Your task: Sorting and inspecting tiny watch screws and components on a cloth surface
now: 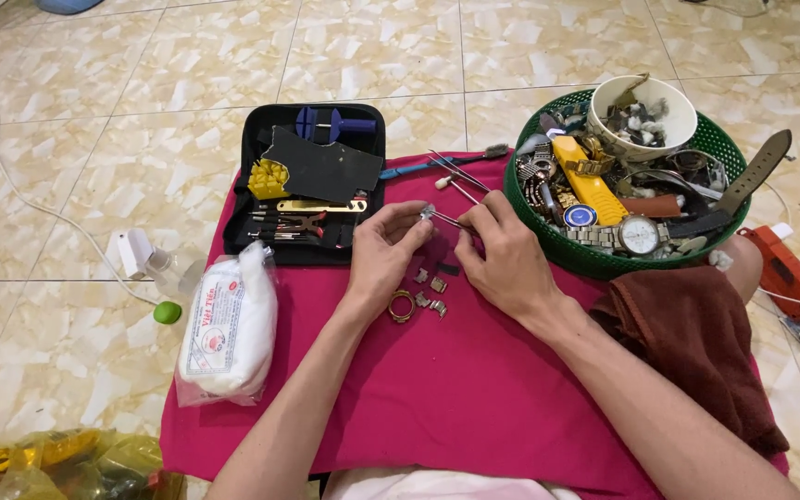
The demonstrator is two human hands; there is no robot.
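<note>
Left hand (383, 252): fingers curled, thumb and forefinger pinching a small metal watch part (427, 212), held above the middle of the pink cloth (437, 398), toward its far edge; forearm runs in from the near edge, wrist bent slightly inward

Right hand (502, 255): fingertips pressed on thin tweezers (446, 220), tips meeting the part in the left hand; knuckles up, forearm angled in from the near right corner

Risk, judged: the part is tiny and gripped only at its edges; a slip of the tweezers could flick it off the cloth onto the tiled floor (94, 139), where it would be hard to find

Loose metal pieces (430, 292) and a gold ring (401, 306): on the cloth just below the hands; a dropped wrist could scatter them

Black tool case (312, 181): open, far left corner of the cloth

White packet (229, 329): left edge of the cloth

Green basket (548, 243) of watches and straps, white bowl (643, 116) in it: far right corner

Brown towel (696, 343): right edge, over the knee
</note>
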